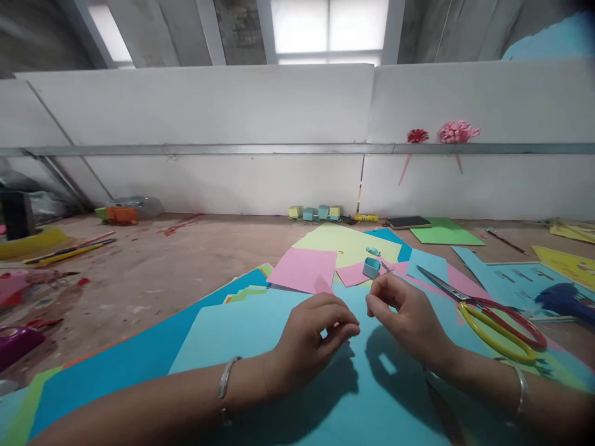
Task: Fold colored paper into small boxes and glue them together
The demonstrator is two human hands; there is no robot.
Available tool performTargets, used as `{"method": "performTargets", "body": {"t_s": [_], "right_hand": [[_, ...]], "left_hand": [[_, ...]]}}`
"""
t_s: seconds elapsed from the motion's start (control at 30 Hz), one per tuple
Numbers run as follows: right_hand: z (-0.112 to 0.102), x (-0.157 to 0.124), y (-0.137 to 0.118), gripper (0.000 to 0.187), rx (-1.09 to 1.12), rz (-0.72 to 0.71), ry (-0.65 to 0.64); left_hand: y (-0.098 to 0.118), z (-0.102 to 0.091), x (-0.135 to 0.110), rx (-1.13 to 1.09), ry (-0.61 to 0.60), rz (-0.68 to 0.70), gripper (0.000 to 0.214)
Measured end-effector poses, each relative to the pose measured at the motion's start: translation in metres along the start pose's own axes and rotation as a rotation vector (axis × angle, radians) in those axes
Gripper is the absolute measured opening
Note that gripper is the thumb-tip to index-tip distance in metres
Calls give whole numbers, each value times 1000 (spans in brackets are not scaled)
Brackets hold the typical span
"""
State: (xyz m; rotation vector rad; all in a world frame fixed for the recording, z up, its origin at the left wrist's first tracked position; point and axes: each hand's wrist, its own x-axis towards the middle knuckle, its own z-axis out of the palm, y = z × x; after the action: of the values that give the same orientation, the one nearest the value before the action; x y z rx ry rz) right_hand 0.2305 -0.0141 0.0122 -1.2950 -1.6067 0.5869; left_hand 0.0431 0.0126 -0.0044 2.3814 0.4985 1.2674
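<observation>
Room: gap between left hand (316, 331) and right hand (405, 314); scissors (465, 300) beside right forearm
Grip: fingers curled; can't tell if holding
Sheet (242, 331): pale blue, straight-edged

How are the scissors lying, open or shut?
Shut, or nearly so: the blades of the scissors lie together, tapering to one narrow point, with the red and yellow handles close together.

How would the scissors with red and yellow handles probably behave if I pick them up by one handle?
The scissors may feel heavy for their size, since the blades look metallic. Lying flat, they seem unlikely to roll. Lifted this way, the other half might swing, as both appear joined at a pivot.
</observation>
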Motion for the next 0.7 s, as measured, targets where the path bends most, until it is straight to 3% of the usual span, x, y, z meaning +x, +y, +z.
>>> {"method": "performTargets", "body": {"t_s": [0.13, 0.23, 0.3, 0.47, 0.57, 0.7], "right_hand": [[3, 0, 4, 12, -112, -93, -4], [3, 2, 9, 11, -166, -118, -64], [5, 2, 15, 10, -236, -168, -119], [11, 0, 30, 14, -410, -342, -203], [13, -2, 32, 20, -439, -304, -233], [16, -5, 25, 15, -427, -173, -297]], "left_hand": [[-14, -7, 6, 89, 115, -65, 7], [-31, -16, 12, 220, 171, -29, 34], [-46, -20, 15, 350, 72, 62, 43], [-72, -21, 14, 447, -144, 44, 54], [-70, -19, 11, 438, -286, 25, 52], [-58, -16, 9, 437, -367, -16, 42]]}}
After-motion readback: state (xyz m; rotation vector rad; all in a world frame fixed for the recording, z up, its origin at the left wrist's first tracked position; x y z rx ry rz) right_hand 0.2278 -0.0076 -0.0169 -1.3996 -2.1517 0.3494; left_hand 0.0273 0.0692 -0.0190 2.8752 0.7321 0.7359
